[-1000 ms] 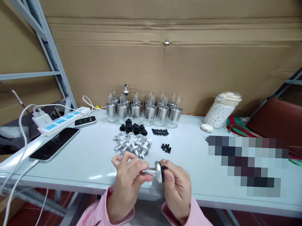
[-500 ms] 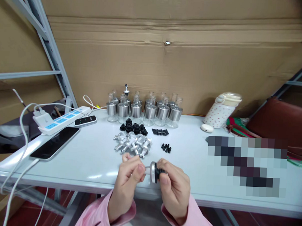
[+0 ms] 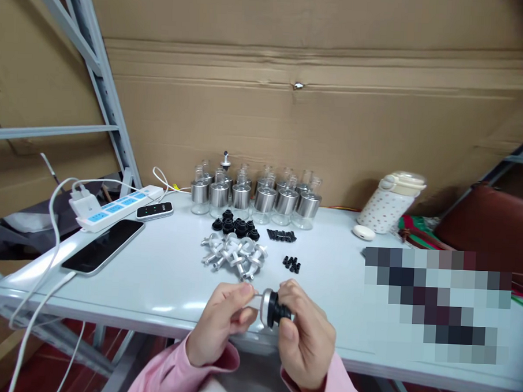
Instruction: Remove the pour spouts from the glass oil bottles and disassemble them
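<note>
Just above the table's front edge, my left hand point(image 3: 222, 317) is closed in a pinch on the thin stem of a silver pourer spout point(image 3: 265, 307). My right hand point(image 3: 306, 332) grips the ribbed black rubber stopper point(image 3: 278, 310), which sits against the spout's round flange. How far the stem runs inside the stopper is hidden. Behind my hands lies a pile of silver pourer spouts point(image 3: 235, 255), with black rubber stoppers point(image 3: 238, 228) beyond it. Small black caps point(image 3: 292, 264) and short black tubes point(image 3: 281, 236) lie to the right of these piles.
Glass bottles with metal sleeves point(image 3: 265, 201) stand in rows at the back; one bears a fitted pourer point(image 3: 225, 160). Leftward are a phone point(image 3: 105, 247), a power strip point(image 3: 120, 207) and white cables. A dotted flask point(image 3: 386, 207), a white round case point(image 3: 364, 233) and a brown bag point(image 3: 481, 228) occupy the right.
My left fingers have loosened from a wrapped grip to a pinch on the stem. More of the black stopper shows in my right hand. The whole view has shifted slightly.
</note>
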Action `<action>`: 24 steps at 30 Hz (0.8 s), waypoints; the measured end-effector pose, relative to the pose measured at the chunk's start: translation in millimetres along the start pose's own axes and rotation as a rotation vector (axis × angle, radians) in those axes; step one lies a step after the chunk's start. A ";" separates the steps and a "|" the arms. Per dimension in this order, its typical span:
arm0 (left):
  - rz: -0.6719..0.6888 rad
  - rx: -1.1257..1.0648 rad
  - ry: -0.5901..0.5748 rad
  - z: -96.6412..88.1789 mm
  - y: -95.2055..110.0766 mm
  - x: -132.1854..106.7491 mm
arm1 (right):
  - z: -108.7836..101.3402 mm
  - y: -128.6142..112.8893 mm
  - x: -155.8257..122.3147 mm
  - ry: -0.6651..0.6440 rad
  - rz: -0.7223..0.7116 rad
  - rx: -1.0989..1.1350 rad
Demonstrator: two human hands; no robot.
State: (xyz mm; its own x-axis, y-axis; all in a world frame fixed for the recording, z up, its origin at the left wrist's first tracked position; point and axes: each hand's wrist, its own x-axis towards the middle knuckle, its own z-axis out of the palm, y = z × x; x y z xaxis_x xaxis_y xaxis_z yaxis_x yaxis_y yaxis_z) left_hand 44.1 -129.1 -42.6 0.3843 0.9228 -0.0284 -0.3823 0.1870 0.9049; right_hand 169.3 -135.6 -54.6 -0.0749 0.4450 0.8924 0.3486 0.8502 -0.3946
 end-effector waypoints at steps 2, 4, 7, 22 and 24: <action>-0.029 -0.067 -0.036 -1.3 1.5 1.4 | 0.1 0.7 -0.5 -0.007 0.001 -0.003; -0.023 -0.114 -0.086 -3.5 1.1 3.0 | 0.4 1.5 -1.2 -0.008 0.018 -0.009; -0.022 -0.187 -0.190 -5.8 -0.8 4.5 | 0.5 2.6 -1.4 -0.008 0.016 -0.027; -0.015 -0.236 -0.375 -3.2 -9.9 4.4 | -1.4 -0.9 3.1 0.111 0.018 -0.122; 0.054 -0.152 -0.325 -3.7 -10.2 3.7 | -0.8 -0.7 3.9 0.191 0.155 -0.076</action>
State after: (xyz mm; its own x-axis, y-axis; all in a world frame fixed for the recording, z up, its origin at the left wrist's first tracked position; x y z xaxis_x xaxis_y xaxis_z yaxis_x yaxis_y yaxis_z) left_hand 46.3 -126.4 -53.5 0.5979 0.7821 0.1757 -0.5201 0.2117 0.8274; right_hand 169.5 -134.8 -50.6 0.1600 0.5012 0.8504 0.4116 0.7492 -0.5189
